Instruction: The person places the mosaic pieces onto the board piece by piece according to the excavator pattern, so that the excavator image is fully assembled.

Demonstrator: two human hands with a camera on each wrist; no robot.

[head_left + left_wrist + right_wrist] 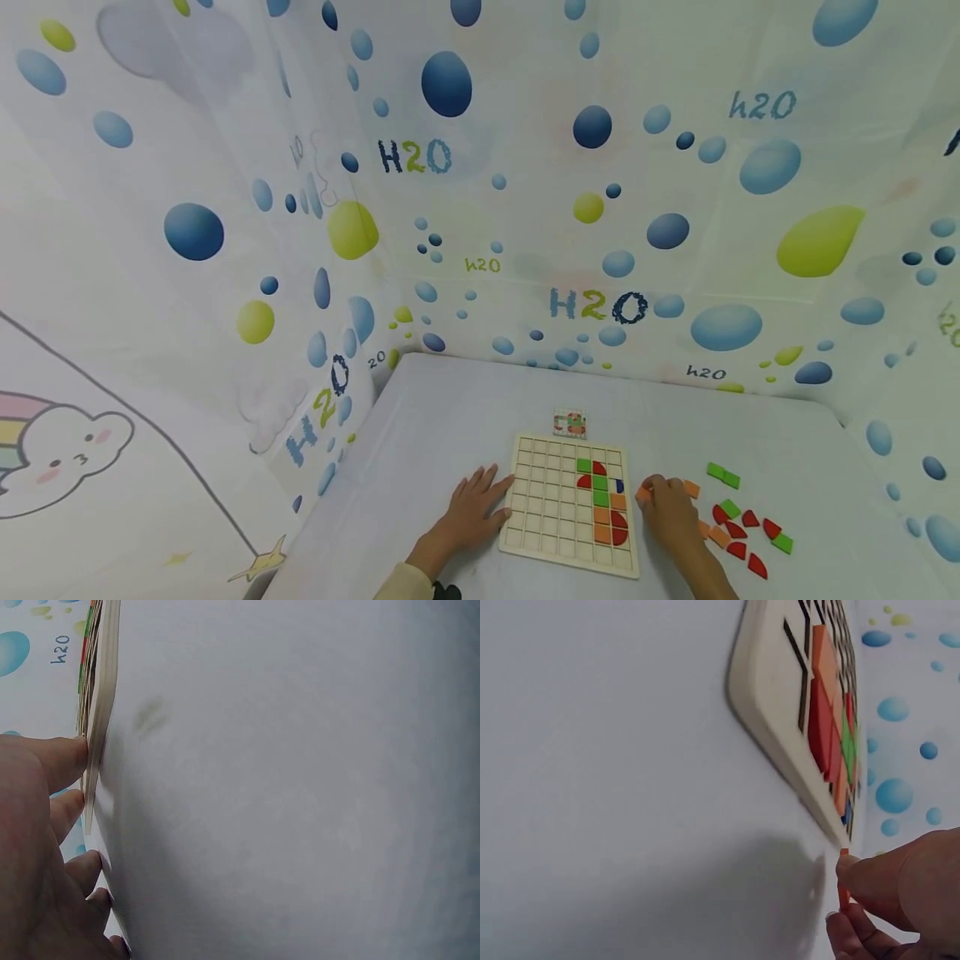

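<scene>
While the right hand (pixel 670 510) pinches a small orange tile (pixel 642 494) between thumb and fingertips, that tile sits just beside the right edge of the wooden grid board (pixel 547 508), low over the tabletop (pixel 435 433). The right wrist view shows the same orange tile (pixel 844 879) held upright between the fingertips (pixel 866 874), close to the corner of the board (pixel 769 697) but not seated in any cell.

On the board, a short column of coloured pieces fills cells toward its right side: green squares (pixel 600 483), red curved pieces (pixel 597 469), orange squares (pixel 602 517) and one small blue piece (pixel 619 485). The cells on its left half hold nothing.

The left hand (pixel 472 510) lies flat on the tabletop with its fingers spread and straight, their tips touching the left edge of the board. From the left wrist view, the fingers (pixel 64 761) press against the thin side of the board (pixel 101 690); they grip nothing.

To the right of the right hand, loose pieces lie scattered on the tabletop: two green tiles (pixel 723 475) farther off, and nearer a cluster of red curved pieces (pixel 742 533), orange tiles (pixel 717 536) and a green one (pixel 782 543). Just beyond the far edge of the board lies a small pattern card (pixel 570 423). A white cloth printed with blue and yellow-green drops (pixel 446 83) hangs behind and to the sides.
</scene>
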